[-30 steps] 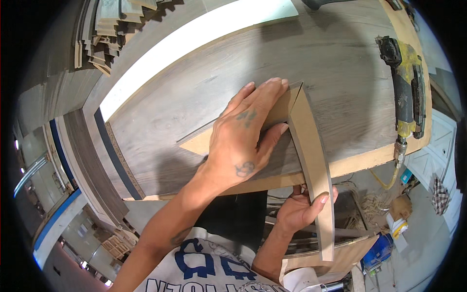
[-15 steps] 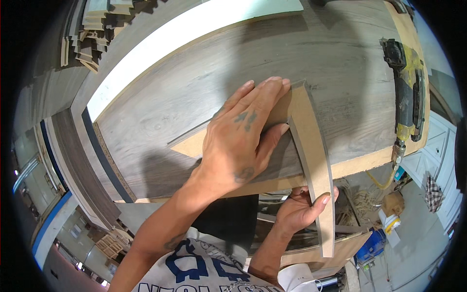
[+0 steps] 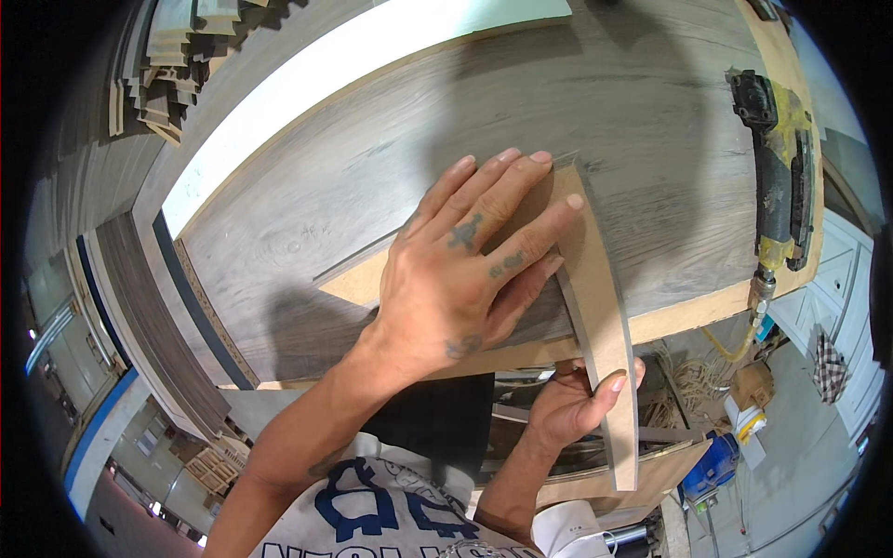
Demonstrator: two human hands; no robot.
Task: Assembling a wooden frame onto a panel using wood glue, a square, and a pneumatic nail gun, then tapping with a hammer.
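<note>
An L-shaped wooden piece [image 3: 603,307], tan on its face with grey edges, lies on the grey wood-grain board [image 3: 391,139]. One leg runs left beneath my left hand [image 3: 465,251]; the other reaches over the board's near edge. My left hand is open, laid flat across the piece near its corner, its fingers spread and the index fingertip on the corner area. Below the board's edge, my right hand [image 3: 579,405] pinches the overhanging leg, thumb on top and fingers underneath, partly hidden by the wood.
A yellow and black air nailer [image 3: 774,167] with a hose lies at the board's right end. A white strip [image 3: 279,121] curves along the far side. Stacked wood offcuts [image 3: 167,74] stand at upper left. On the floor at right are a blue bucket [image 3: 712,465] and a cardboard box [image 3: 753,383].
My left index finger has lifted away from the others and spread right onto the piece's corner area. The right hand keeps its grip, and the piece has barely shifted.
</note>
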